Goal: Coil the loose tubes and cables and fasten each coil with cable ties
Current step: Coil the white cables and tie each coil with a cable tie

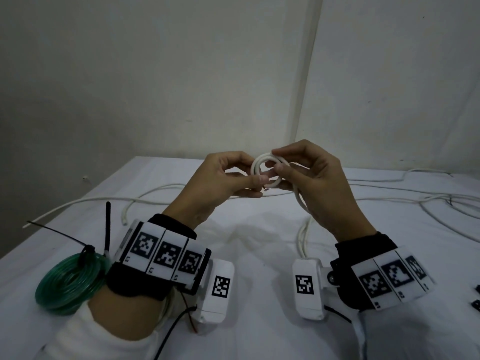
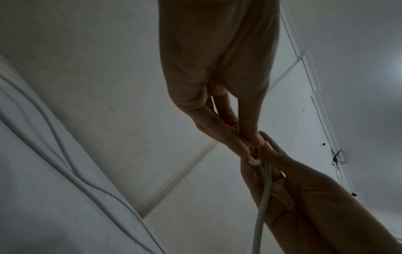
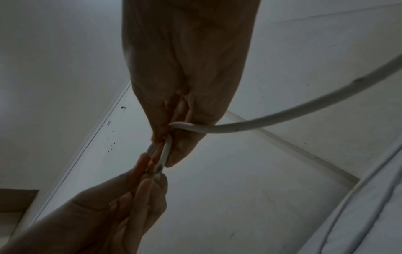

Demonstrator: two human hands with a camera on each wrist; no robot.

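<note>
White cable (image 1: 266, 169): small coil held above the tabletop (image 1: 259, 235), likely so loops stack freely. Left hand (image 1: 220, 178) fingers pinch the loops; right hand (image 1: 311, 175) fingers pinch the coil, feeding slack. Green tube coil (image 1: 68, 279): tied, set aside left.

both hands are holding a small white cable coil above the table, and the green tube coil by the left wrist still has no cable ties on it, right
Not quite. The head view shows black cable ties already fastened on the green tube coil. The rest holds: the left hand and right hand hold the small white cable coil above the table.
</note>
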